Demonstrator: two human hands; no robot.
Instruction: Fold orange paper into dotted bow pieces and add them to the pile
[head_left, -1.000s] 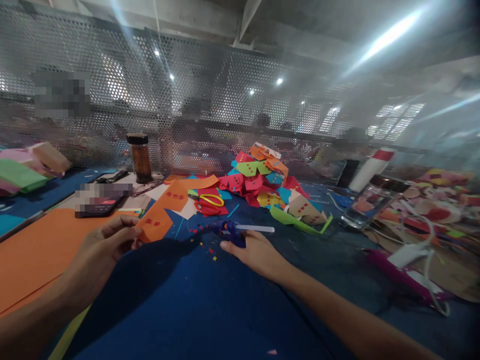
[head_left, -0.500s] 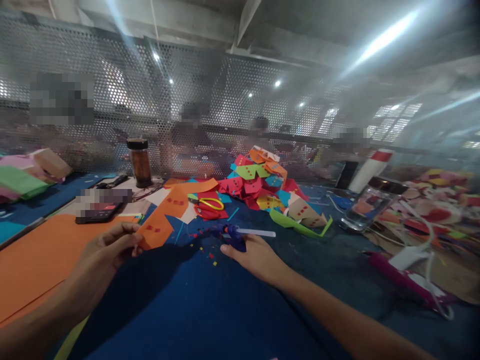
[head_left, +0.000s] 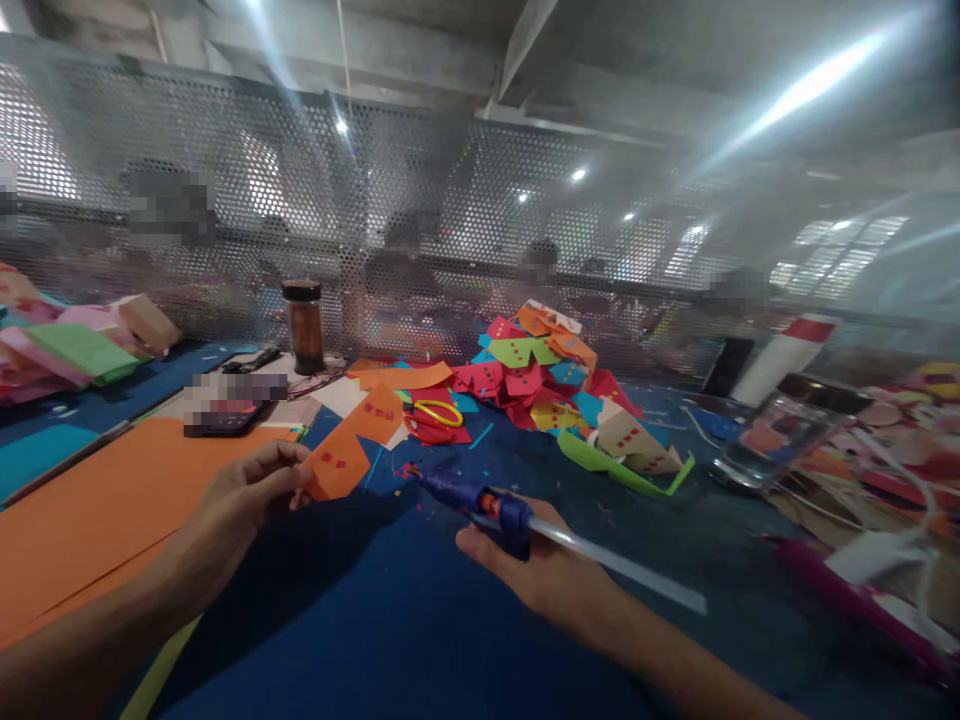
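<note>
My left hand (head_left: 247, 495) pinches the near corner of an orange paper piece (head_left: 352, 445) dotted with small red squares, holding it just above the blue table (head_left: 360, 620). My right hand (head_left: 536, 570) is closed round a blue glue gun (head_left: 480, 500), lifted off the table, its nozzle pointing left toward the orange piece. A pale glue stick (head_left: 615, 565) juts from the gun's back over my wrist.
Yellow-handled scissors (head_left: 431, 412) lie beyond the orange piece, next to a heap of coloured paper shapes (head_left: 544, 375). A large orange sheet (head_left: 90, 510) and a phone (head_left: 225, 415) are at the left, a brown jar (head_left: 304, 325) at the back, a glass jar (head_left: 780, 435) at the right.
My right hand has lifted the glue gun from the table and drawn it toward me, nozzle turned to the orange piece. My left hand still holds the paper. The camera shifted slightly.
</note>
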